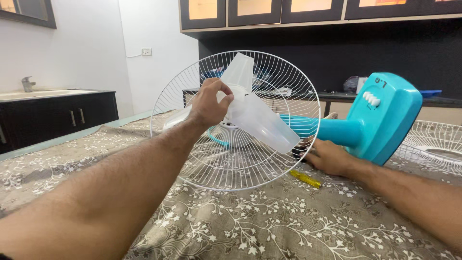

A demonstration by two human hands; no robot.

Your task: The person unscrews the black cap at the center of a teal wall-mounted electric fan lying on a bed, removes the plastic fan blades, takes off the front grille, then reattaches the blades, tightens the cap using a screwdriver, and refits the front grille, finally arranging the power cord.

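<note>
**Fan Assembly on Bed: Hand Positions**

The work surface is a bed covered with a grey-brown floral sheet (269,221), in a room with white walls, a dark sink cabinet (57,115) and dark wall cupboards (269,12).

My left hand (208,103) is closed in a pinch at the hub of the translucent fan blade (262,120), fingers pressed together on the centre. The blade sits directly under and around this grip, in front of the white wire rear guard (202,166), which stands upright behind it.

My right hand (329,156) rests flat on the sheet, fingers spread, against the turquoise fan body (380,120) just above it. A yellow-handled screwdriver (305,179) lies just below this hand. A second wire guard (433,149) lies beyond the fan body.
</note>
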